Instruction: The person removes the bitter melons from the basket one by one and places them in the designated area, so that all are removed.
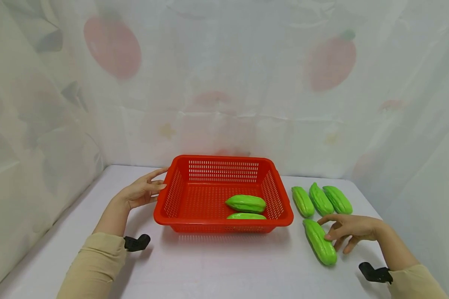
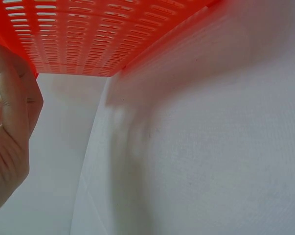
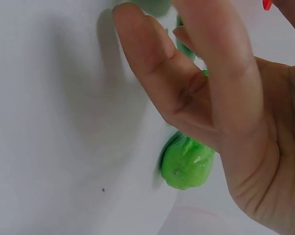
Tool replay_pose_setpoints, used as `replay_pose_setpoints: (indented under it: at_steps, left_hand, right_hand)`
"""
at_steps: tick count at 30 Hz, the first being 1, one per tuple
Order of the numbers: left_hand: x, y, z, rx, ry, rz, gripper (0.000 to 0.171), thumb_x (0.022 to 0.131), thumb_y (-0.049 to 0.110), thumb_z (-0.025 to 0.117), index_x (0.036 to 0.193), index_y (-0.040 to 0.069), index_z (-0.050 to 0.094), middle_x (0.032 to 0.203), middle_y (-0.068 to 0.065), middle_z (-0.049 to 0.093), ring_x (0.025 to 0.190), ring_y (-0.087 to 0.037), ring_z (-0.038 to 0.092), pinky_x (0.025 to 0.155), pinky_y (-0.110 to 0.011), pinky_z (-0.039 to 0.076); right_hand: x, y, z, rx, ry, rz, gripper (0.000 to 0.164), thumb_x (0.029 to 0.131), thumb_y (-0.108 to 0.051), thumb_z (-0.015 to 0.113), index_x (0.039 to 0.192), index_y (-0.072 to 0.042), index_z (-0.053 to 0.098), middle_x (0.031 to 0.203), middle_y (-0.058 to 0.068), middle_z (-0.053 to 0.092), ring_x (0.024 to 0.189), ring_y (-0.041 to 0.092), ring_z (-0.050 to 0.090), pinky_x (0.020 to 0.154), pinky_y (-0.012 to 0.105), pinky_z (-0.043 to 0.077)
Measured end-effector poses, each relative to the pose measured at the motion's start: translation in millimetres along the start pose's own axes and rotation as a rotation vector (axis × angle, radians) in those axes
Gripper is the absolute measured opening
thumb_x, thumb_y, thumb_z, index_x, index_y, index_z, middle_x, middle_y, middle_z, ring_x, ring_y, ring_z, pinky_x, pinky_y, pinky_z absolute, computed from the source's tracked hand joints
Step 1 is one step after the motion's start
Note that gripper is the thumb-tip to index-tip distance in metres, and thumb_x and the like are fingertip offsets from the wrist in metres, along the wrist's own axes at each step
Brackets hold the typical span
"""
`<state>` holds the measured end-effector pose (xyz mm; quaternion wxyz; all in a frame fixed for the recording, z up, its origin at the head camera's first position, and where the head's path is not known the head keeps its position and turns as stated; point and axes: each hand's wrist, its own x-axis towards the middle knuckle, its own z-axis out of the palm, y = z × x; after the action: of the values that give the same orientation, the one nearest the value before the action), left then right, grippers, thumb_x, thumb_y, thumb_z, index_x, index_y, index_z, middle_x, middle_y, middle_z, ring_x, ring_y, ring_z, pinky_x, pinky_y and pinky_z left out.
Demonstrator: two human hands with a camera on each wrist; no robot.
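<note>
A red slotted basket (image 1: 220, 224) stands mid-table with two green ridged gourds (image 1: 245, 203) lying in its right half. My left hand (image 1: 144, 192) rests with straight fingers against the basket's left rim; in the left wrist view the fingers (image 2: 15, 98) lie by the basket wall (image 2: 88, 34). My right hand (image 1: 346, 228) hovers with spread fingers over a gourd (image 1: 319, 243) lying on the table right of the basket, the thumb touching it. In the right wrist view this gourd (image 3: 186, 164) shows under the right hand (image 3: 211, 88).
Three more gourds (image 1: 320, 199) lie side by side behind the right hand. A pale fruit-print curtain (image 1: 224, 83) hangs at the back and sides of the white table (image 1: 224, 270). Black wrist mounts (image 1: 136, 243) sit by each sleeve.
</note>
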<state>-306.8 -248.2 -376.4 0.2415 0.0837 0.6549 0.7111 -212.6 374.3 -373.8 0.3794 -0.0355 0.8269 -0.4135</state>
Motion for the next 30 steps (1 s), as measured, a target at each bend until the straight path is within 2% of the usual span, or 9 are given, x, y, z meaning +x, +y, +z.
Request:
replay_pose_setpoints:
  at_steps: [15, 24, 30]
  left_hand:
    - [0.8, -1.0, -0.1, 0.007, 0.003, -0.003, 0.077, 0.098, 0.010, 0.058, 0.159, 0.019, 0.011, 0.106, 0.005, 0.066, 0.087, -0.009, 0.069, 0.081, -0.028, 0.059]
    - [0.2, -1.0, -0.3, 0.015, 0.002, 0.003, 0.077, 0.098, 0.011, 0.057, 0.159, 0.019, 0.012, 0.105, 0.006, 0.067, 0.087, -0.009, 0.068, 0.081, -0.027, 0.058]
    - [-0.5, -1.0, 0.0, 0.020, 0.001, 0.010, 0.077, 0.098, 0.011, 0.058, 0.159, 0.019, 0.012, 0.106, 0.006, 0.067, 0.085, -0.008, 0.069, 0.081, -0.027, 0.058]
  right_hand:
    - [-10, -10, -13, -0.097, 0.030, -0.026, 0.057, 0.096, -0.029, 0.062, 0.142, -0.003, 0.041, 0.115, 0.012, 0.064, 0.096, 0.024, 0.066, 0.073, 0.039, 0.060]
    - [-16, -35, -20, -0.163, 0.053, -0.048, 0.062, 0.095, -0.034, 0.062, 0.143, -0.002, 0.040, 0.125, 0.016, 0.061, 0.097, 0.024, 0.065, 0.077, 0.040, 0.060]
    - [-17, -54, -23, -0.211, 0.076, -0.130, 0.057, 0.097, -0.029, 0.060, 0.143, -0.001, 0.041, 0.117, 0.017, 0.060, 0.097, 0.024, 0.064, 0.080, 0.038, 0.059]
